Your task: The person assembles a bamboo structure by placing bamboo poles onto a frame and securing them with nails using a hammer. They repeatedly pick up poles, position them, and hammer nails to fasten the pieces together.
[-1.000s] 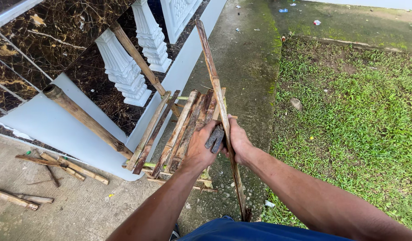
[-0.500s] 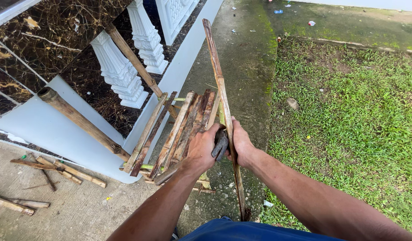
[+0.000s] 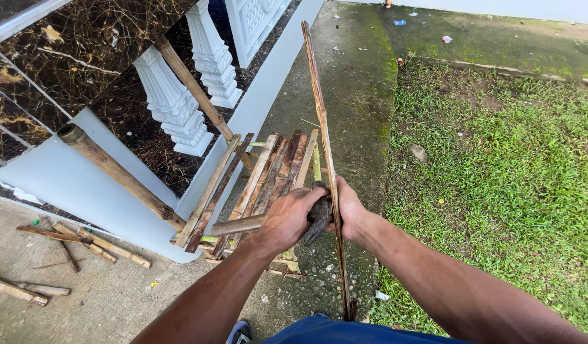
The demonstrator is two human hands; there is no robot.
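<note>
Bamboo everywhere: split slats (image 3: 262,185) lean in a fan against the white ledge (image 3: 71,185), and one long thin strip (image 3: 326,165) stands upright just right of that fan. Right hand (image 3: 350,210) clasps the strip; left hand (image 3: 287,220) grips a dark blade (image 3: 317,220) pressed against it.

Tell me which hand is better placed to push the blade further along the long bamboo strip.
Probably the left hand. It grips the dark blade by its wooden handle, pressed against the long bamboo strip. The right hand is wrapped around the strip itself, holding it upright, so it seems better kept as the steadying hand.
</note>
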